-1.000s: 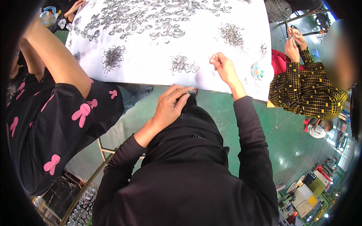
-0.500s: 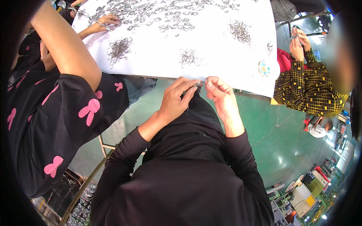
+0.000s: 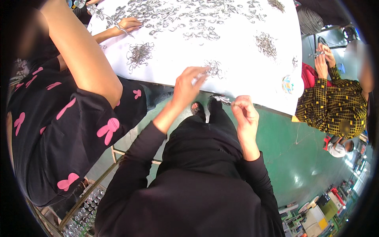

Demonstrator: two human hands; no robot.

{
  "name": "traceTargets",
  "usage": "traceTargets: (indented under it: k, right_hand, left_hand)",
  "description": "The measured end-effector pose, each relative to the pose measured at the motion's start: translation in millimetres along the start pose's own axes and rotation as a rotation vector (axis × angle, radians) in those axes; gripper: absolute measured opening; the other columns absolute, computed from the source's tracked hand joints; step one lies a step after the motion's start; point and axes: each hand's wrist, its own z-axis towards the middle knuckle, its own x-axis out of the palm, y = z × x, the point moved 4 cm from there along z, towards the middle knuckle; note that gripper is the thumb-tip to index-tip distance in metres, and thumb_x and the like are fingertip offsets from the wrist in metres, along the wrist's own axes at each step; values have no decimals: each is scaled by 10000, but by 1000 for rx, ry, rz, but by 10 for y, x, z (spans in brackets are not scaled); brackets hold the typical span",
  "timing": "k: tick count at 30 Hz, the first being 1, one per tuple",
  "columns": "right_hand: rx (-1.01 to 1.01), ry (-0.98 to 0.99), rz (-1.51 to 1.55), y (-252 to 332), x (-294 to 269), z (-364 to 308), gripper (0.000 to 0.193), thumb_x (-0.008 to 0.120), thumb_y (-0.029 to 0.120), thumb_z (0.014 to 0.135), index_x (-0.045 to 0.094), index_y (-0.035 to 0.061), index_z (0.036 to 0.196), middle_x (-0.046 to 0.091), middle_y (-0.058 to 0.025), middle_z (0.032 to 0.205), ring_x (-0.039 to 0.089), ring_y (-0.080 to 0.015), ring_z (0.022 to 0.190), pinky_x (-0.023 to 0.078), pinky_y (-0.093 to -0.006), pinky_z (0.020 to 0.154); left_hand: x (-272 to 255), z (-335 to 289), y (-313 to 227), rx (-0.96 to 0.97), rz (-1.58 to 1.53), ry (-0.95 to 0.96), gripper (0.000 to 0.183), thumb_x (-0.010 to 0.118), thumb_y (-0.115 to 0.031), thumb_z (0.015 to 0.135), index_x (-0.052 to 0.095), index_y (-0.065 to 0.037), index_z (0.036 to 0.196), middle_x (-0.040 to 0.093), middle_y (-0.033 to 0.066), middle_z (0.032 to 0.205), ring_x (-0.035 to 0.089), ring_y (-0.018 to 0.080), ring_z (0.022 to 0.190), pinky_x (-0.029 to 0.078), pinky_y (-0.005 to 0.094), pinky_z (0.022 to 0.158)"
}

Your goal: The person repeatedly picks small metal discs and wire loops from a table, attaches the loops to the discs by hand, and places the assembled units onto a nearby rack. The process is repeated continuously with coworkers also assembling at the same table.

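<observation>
My left hand (image 3: 188,86) reaches over the table's near edge. Its fingers are stretched toward a small pile of thin, curved metal hooks (image 3: 215,69), with the thumb apart and nothing visible between them. Just off the same edge, my right hand (image 3: 245,111) pinches one end of a short strand of shiny metal pieces (image 3: 221,99). The strand points left from my fingertips; its exact shape is blurred. Many flat, oval, dark-and-silver metal pieces (image 3: 201,29) lie across the far part of the white tabletop (image 3: 177,51).
More hook piles lie at left (image 3: 140,54) and right (image 3: 266,45), near a round tape roll (image 3: 287,84). A co-worker's arm (image 3: 85,51) crosses close on my left. Another person (image 3: 331,98) handles small pieces at right. A crate of metal parts (image 3: 85,213) stands lower left.
My hands have parted: the left went forward to the hook pile, while the right moved right and slightly back with the metal strand. The whole view has shifted a little.
</observation>
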Motion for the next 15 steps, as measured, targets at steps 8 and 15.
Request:
traceTargets:
  k: [8,15]
  right_hand:
    - [-22,56,-95,32,-26,-43,103,615,-59,792,622,20,857,544,-35,867,516,-104,753,423,-212,652]
    - [7,58,-297,92,-85,-52,90,632,-16,786,630,30,863,534,-33,836,486,-95,667,394,-220,574]
  left_hand:
    - [478,1003,797,203,689,-205,269,656,-199,790,619,-62,1018,606,104,918,580,296,877,474,375,739]
    - [531,1281,885,-55,711,-47,168,588,-92,783,610,-36,940,585,175,974,603,312,908,496,408,743]
